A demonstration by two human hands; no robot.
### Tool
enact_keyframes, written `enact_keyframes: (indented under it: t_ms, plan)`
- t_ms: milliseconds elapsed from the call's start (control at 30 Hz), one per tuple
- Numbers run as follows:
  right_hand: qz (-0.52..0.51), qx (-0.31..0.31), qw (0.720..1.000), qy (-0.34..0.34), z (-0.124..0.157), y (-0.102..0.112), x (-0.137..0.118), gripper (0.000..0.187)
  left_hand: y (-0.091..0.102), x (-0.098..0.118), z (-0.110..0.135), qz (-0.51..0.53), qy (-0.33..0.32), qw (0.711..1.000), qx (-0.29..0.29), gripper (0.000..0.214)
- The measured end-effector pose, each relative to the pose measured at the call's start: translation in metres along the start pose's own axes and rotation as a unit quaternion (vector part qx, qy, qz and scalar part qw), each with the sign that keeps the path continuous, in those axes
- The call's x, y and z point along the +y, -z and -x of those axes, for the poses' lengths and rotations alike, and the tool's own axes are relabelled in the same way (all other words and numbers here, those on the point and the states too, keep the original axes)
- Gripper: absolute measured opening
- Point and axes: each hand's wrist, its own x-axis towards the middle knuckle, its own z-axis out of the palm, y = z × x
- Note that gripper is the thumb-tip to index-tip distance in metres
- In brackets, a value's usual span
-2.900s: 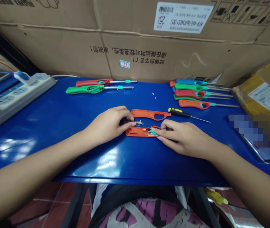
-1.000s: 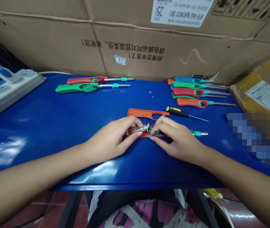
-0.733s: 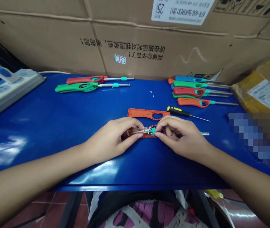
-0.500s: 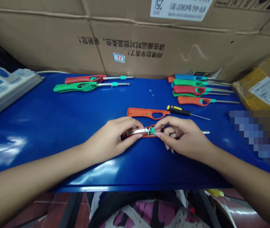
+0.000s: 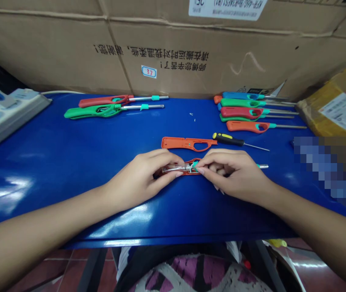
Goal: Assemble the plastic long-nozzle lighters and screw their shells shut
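Clear tube [image 5: 174,167] held over orange shell [image 5: 188,173]

The left hand [image 5: 144,172], half curled, grips the tube between thumb and fingers; the right hand [image 5: 233,172] pinches a green piece [image 5: 195,164]. Another orange half [image 5: 174,142] lies at twelve o'clock, a screwdriver [image 5: 227,139] at two. Beyond, two lighters [image 5: 92,110] lie at ten, more lighters [image 5: 246,112] at two.

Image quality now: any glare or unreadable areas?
Head view: white glare on the blue table, at left and near its front edge; head view: pixelated patch at right hides what's beneath; head view: clear tube in the left hand lacks fine detail.
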Motion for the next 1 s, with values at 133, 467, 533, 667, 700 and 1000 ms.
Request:
enact_keyframes:
  t_ms: [133, 467, 533, 667, 700, 1000]
  plan:
    - [0.007, 0.001, 1.000, 0.014, 0.0007, -0.0003, 0.0024, 0.009, 0.0001, 0.0006, -0.0002, 0.003, -0.003, 1.000, -0.002, 0.017]
    - [0.018, -0.010, 0.999, 0.030, 0.0013, 0.0007, 0.0043, 0.010, -0.0004, -0.0009, -0.0003, 0.006, -0.010, 1.000, -0.004, 0.017]
    - [0.019, -0.012, 0.999, 0.031, 0.0011, 0.0009, 0.0042, 0.011, -0.0002, -0.0010, -0.0007, 0.007, -0.012, 1.000, -0.004, 0.017]
    - [0.025, -0.016, 0.999, 0.035, 0.0010, 0.0019, 0.0036, 0.011, 0.0000, -0.0007, 0.0000, 0.006, -0.013, 1.000, -0.006, 0.017]
    - [0.026, -0.017, 0.999, 0.037, 0.0011, 0.0021, 0.0034, 0.010, -0.0001, -0.0006, 0.0004, 0.004, -0.013, 1.000, -0.005, 0.018]
    - [0.032, -0.027, 0.998, 0.042, 0.0006, 0.0026, 0.0027, 0.011, 0.0000, -0.0002, 0.0014, 0.001, -0.014, 1.000, -0.004, 0.019]
